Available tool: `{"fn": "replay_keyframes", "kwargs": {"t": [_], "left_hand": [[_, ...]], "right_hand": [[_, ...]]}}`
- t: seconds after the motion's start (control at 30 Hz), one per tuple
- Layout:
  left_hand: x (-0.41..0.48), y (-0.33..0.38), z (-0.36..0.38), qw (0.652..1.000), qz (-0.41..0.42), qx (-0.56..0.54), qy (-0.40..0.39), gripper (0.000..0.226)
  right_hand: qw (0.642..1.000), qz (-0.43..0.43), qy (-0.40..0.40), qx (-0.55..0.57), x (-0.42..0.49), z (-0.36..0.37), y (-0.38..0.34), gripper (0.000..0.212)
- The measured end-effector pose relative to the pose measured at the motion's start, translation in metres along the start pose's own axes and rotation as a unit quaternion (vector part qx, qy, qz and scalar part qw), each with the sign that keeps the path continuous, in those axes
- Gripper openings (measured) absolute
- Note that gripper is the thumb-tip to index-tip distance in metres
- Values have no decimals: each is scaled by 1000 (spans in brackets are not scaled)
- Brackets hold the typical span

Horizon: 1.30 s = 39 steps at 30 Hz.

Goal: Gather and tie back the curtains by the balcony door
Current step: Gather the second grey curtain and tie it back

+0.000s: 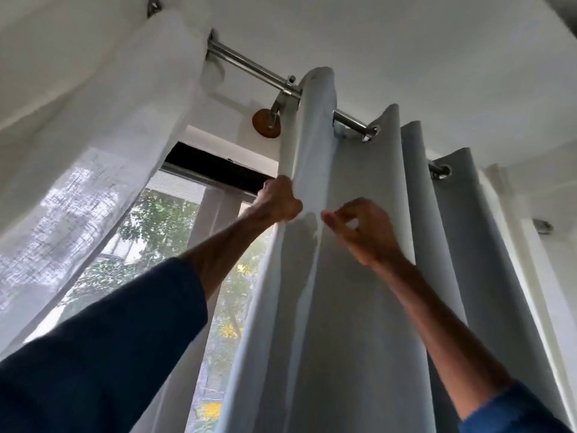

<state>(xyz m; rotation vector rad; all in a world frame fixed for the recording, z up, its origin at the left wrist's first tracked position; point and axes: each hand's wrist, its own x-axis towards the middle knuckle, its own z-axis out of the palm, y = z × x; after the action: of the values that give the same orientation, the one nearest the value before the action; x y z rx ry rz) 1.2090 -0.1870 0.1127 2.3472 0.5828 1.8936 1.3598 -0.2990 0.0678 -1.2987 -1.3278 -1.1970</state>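
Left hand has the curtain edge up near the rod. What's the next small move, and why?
Probably draw the left hand rightward, sliding the grey curtain along the rod. That hand grips the curtain's leading edge, and the front folds hang wider apart than those farther right. Whether the right hand pinches cloth is unclear.

Overhead, left to right: rod (249, 65), on bracket (281, 104) near centre. Hung on rod right of bracket: pleated curtain (359, 292). Left of bracket: sheer curtain (93, 135). Between the two, behind: door glass (175, 232); above it, door frame (215, 167); beyond it, trees (150, 223). On pleated curtain's left edge: left hand (278, 200). Just right of it, before a fold: right hand (365, 229)
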Motion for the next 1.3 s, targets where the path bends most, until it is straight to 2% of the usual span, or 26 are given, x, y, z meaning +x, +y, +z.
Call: {"fn": "replay_keyframes", "kwargs": {"t": [0.03, 0.07, 0.2, 0.3, 0.37, 0.43, 0.47, 0.53, 0.63, 0.7, 0.77, 0.83, 0.87, 0.97, 1.07, 1.13, 1.3], "left_hand": [[-1, 0, 4, 1000, 13, 3, 4, 20], [-2, 0, 7, 1000, 22, 4, 6, 15], [-3, 0, 19, 998, 61, 4, 23, 19], [-4, -4, 21, 996, 81, 13, 37, 22], [-7, -7, 21, 994, 97, 8, 53, 20], [-12, -11, 22, 991, 113, -9, 74, 9], [-15, -13, 25, 988, 123, -20, 88, 11], [-21, -19, 33, 984, 141, -27, 105, 36], [-30, -22, 34, 974, 200, -9, 111, 94], [-32, -24, 28, 959, 255, -4, 121, 106], [-31, -26, 19, 953, 280, -15, 112, 90], [-29, -31, 9, 960, 251, -33, 121, 63], [-28, -33, 7, 960, 239, -31, 146, 59], [-28, -36, 2, 955, 244, -32, 163, 56], [-35, -38, 0, 951, 266, 16, 159, 43], [-40, -36, 1, 957, 255, 45, 129, 36], [-46, -18, 16, 973, 222, 10, 65, 39]], "right_hand": [[996, 11, 88, -18, 1, -6, 17, 33], [989, 38, 140, -39, 2, -12, 31, 35], [968, 170, 161, -88, 5, -23, 62, 76], [957, 210, 180, -86, 9, -23, 70, 85], [957, 231, 161, -71, 10, -23, 68, 75], [963, 236, 115, -64, 6, -18, 60, 50], [968, 223, 90, -64, 5, -12, 54, 38], [983, 160, 56, -65, 3, 2, 35, 21], [992, 74, 31, -93, 12, 15, 7, 13], [992, 51, 14, -118, 23, 17, -16, 15], [992, -5, 12, -122, 33, 20, -44, 20], [989, -78, 0, -127, 39, 29, -71, 25], [988, -93, -4, -123, 38, 33, -80, 25], [993, -74, 15, -91, 33, 39, -85, 13], [997, -33, 36, -67, 20, 36, -68, 18], [996, -9, 40, -79, 6, 29, -58, 19], [992, 20, 45, -115, -23, 12, -36, 18]]}}
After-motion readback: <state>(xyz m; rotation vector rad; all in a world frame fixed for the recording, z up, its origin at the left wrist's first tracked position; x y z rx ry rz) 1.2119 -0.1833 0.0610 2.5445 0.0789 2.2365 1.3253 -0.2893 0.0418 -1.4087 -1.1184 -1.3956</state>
